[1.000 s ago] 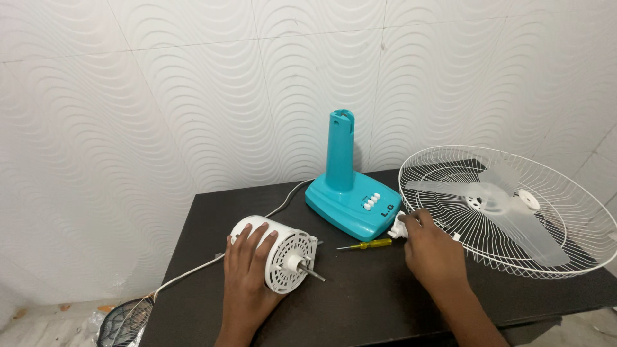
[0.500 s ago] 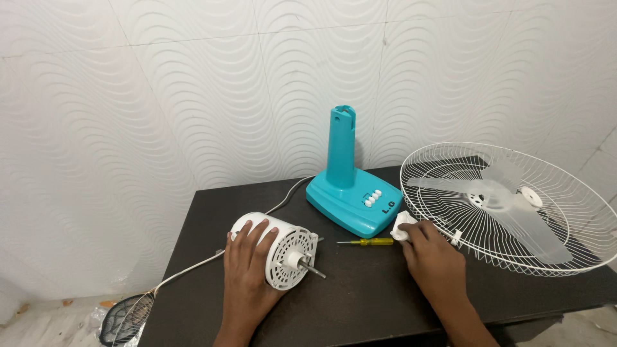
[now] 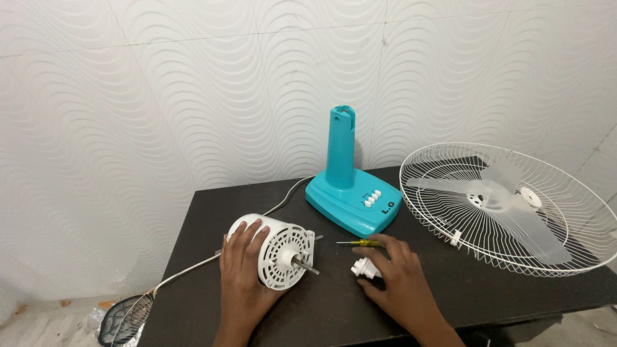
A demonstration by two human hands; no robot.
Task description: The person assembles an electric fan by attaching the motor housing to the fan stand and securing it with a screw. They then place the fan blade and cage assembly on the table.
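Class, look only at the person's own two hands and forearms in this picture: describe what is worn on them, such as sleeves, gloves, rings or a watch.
Both are bare. The left hand and right hand wear no gloves, and no rings, watch or bracelet show. No sleeve reaches the visible forearms, which run off the bottom edge.

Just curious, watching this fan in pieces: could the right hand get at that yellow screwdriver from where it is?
Probably yes. The right hand, holding a small white part, lies right beside the yellow screwdriver, fingertips almost on it, nothing between.
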